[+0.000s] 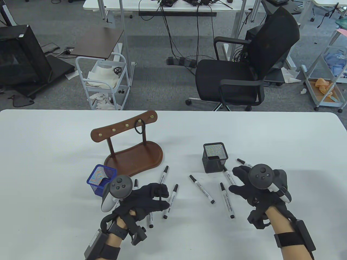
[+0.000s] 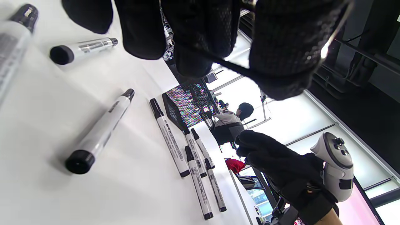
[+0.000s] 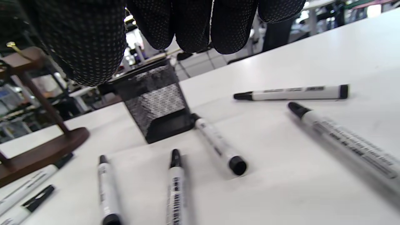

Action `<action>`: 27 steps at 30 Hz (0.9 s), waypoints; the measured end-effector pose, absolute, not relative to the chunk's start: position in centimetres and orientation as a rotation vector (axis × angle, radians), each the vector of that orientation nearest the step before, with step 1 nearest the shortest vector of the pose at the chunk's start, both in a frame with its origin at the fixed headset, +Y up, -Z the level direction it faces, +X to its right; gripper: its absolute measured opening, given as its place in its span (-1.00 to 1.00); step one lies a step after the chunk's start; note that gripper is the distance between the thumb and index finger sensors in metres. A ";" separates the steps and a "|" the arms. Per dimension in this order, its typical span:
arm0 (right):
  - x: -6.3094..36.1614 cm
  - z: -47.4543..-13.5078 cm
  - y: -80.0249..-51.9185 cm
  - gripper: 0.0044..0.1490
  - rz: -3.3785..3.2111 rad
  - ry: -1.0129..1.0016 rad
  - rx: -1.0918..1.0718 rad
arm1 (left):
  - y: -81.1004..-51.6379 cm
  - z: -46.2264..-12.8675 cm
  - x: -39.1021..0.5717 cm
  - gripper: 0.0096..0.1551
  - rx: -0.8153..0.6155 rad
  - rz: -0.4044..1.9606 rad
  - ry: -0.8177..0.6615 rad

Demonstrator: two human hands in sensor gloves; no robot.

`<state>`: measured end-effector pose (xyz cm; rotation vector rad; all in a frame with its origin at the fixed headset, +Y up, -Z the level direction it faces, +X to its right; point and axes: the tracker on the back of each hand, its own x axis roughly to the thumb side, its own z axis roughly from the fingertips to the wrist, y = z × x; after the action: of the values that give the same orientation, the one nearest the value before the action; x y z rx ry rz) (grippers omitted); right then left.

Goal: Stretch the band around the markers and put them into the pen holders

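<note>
**Materials and finishes on the table**

Showing a smooth, matt white table (image 1: 54, 151). Gleaming on the wooden stand (image 1: 130, 159): dark polished wood with a soft sheen, small brass-looking metal pegs (image 1: 126, 125) along its bar. Appearing as fine wire mesh, matt black on the black pen holder (image 1: 215, 157) and shimmering blue on the blue pen holder (image 1: 100, 179). Lying as smooth white plastic with black caps, the markers (image 1: 202, 192), lightly glossy. Covering the left hand (image 1: 146, 200) and right hand (image 1: 245, 184): matt black knitted cloth, dotted with a grippy texture in the right wrist view. Looking like thin matt elastic, the band (image 2: 231, 67), possibly rubber, though blurred.
</note>
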<state>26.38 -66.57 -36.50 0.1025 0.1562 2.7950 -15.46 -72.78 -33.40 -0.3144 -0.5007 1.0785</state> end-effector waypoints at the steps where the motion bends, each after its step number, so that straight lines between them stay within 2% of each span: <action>1: 27.0 -36.9 -66.6 -0.06 2.802 0.146 0.062 | -72.8 -33.4 -15.4 -0.14 -0.316 1.078 -0.503; 11: 30.1 -41.3 -68.0 -0.13 2.867 0.204 -0.170 | -72.6 -33.4 -15.7 -0.15 -0.306 1.082 -0.503; 27: 31.5 -47.6 -71.9 -0.24 2.897 0.322 -0.475 | -72.8 -33.6 -16.1 -0.17 -0.310 1.092 -0.484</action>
<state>31.48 -71.90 -47.57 -0.4747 0.3225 2.8972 -16.09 -72.79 -33.62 -0.3096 -0.4844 1.0922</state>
